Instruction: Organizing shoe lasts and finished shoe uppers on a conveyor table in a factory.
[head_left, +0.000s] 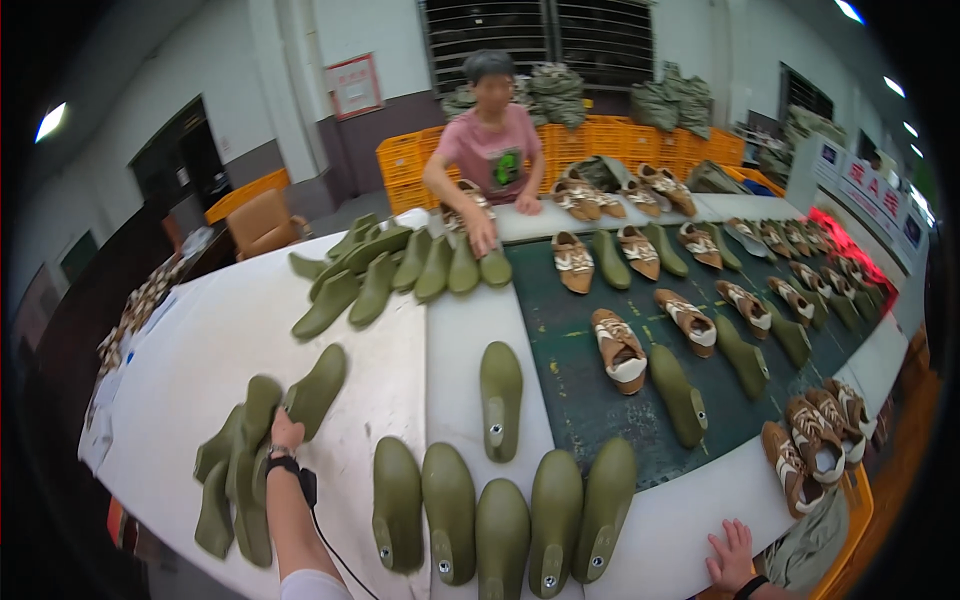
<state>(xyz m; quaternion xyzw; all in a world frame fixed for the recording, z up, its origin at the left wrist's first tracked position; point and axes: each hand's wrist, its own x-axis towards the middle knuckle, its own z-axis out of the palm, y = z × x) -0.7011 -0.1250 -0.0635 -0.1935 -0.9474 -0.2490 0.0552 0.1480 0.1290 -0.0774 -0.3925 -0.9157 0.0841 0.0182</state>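
Observation:
My left hand (287, 432) reaches into a small heap of green shoe lasts (243, 470) on the left of the white table. Its fingers close around the end of one tilted shoe last (318, 388), partly hidden among the others. My right hand (732, 553) holds nothing, its fingers spread over the table's near right edge. Between my arms, several green lasts (502, 535) stand in a row with their round metal sockets toward me. Another last (500, 400) lies just beyond them.
Brown-and-white shoes (619, 350) and lasts alternate in rows on a dark green belt (590, 410). A person in a pink shirt (490, 155) touches lasts across the table. More shoes (815, 440) sit at the right edge, above an orange crate (858, 510). Orange crates (405, 165) line the back.

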